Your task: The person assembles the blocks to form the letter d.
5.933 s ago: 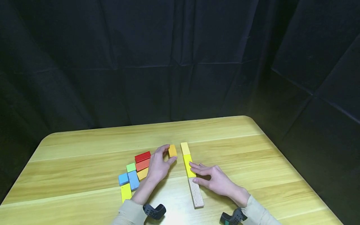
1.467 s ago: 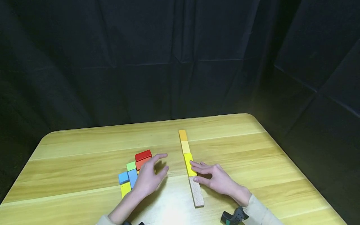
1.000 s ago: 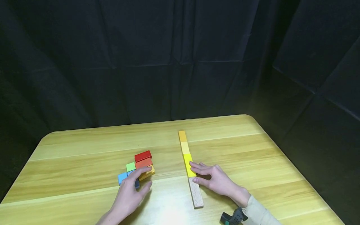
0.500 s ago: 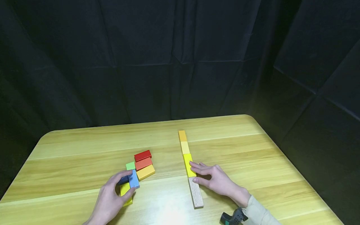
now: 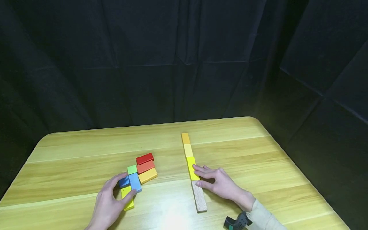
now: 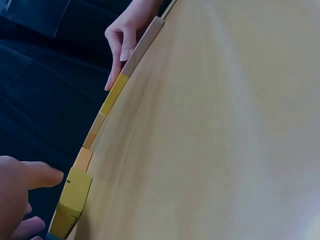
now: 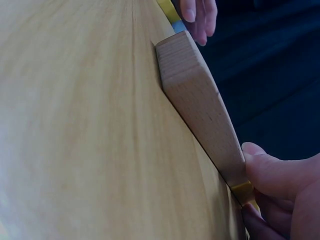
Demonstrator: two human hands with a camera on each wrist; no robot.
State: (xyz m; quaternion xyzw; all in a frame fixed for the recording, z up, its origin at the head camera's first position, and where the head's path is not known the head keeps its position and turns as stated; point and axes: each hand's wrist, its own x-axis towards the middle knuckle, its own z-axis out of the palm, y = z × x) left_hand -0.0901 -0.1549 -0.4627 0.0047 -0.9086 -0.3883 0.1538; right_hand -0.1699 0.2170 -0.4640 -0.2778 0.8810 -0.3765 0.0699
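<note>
In the head view my left hand (image 5: 107, 199) reaches over the left end of a block cluster. Its fingertips are by the small blue block (image 5: 124, 181), its thumb at the light blue block (image 5: 135, 182) and the lower yellow block (image 5: 127, 197). My right hand (image 5: 219, 185) rests beside a straight row, fingertips on the bright yellow block (image 5: 192, 164) and thumb at the speckled pale wooden block (image 5: 199, 198). Beyond these in the row lie a pale yellow block (image 5: 188, 150) and an orange block (image 5: 185, 138). The left wrist view shows the left thumb (image 6: 47, 175) beside a yellow block (image 6: 76, 192).
Red (image 5: 145, 158), coral (image 5: 145, 166) and light orange (image 5: 148, 175) blocks lie stepped at the cluster's right side, with a green block (image 5: 132, 169) next to them. Dark curtains (image 5: 143, 64) hang behind the wooden table (image 5: 244, 137).
The orange block my left hand held earlier now lies at the far end of the row. That hand has since moved left and nearer, to the cluster. My right hand has stayed put.
</note>
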